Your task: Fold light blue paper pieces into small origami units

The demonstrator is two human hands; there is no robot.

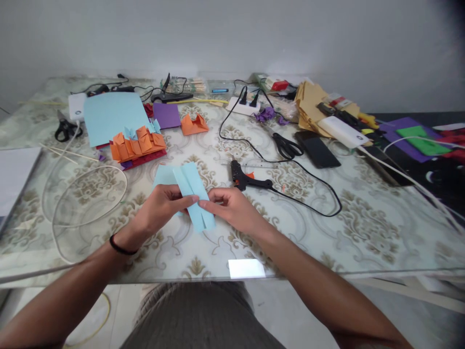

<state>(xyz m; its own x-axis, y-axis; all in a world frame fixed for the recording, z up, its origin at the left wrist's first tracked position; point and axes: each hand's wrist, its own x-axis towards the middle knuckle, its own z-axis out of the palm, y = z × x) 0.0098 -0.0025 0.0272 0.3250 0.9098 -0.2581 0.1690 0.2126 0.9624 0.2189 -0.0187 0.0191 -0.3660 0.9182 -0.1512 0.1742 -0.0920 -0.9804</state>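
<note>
A light blue folded paper strip (195,194) is pinched between both hands above the table, with a lengthwise fold line down its middle. My left hand (164,206) grips its left edge, thumb on top. On the opposite edge, my right hand (228,204) presses its thumb near the other thumb. Another light blue paper (163,175) lies partly hidden behind the strip and my left hand. Right of the hands rests a black glue gun (250,178) with its cable. Up and to the left stands a row of folded orange paper pieces (138,144) over red ones.
Light blue sheets (116,114), a purple paper (166,115) and a single orange folded piece (194,124) lie farther back. Scissors (286,146), a phone (317,149) and a power strip (243,105) are at the right and back. A white cable (90,225) loops at left.
</note>
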